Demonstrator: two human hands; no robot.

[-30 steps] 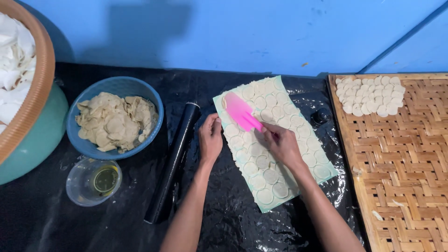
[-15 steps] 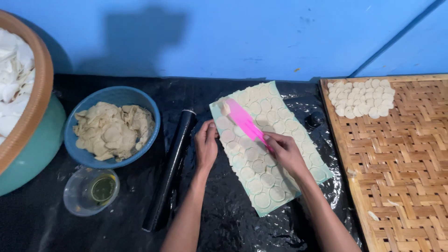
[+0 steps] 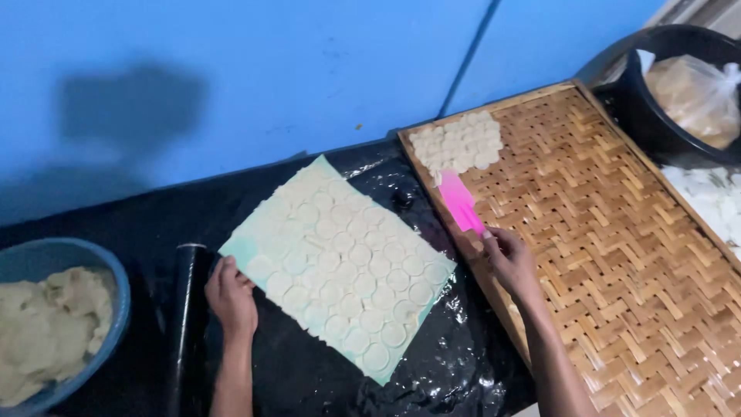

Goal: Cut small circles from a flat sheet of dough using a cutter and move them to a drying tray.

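Right fingers (image 3: 494, 241) grip pink spatula (image 3: 460, 202); left fingers (image 3: 220, 272) flat on round-cut dough sheet (image 3: 340, 259).

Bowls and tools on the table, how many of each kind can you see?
Blue bowl: 1
Black bucket: 1
Black rolling pin: 1
Pink spatula: 1
Woven bamboo tray: 1
Pale green mat of cut dough rounds: 1
Total: 6

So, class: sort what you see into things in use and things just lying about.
In use: right hand holding pink spatula; woven tray; dough rounds; left hand on cut dough sheet.
Lying about: black rolling pin; blue bowl; black tub.
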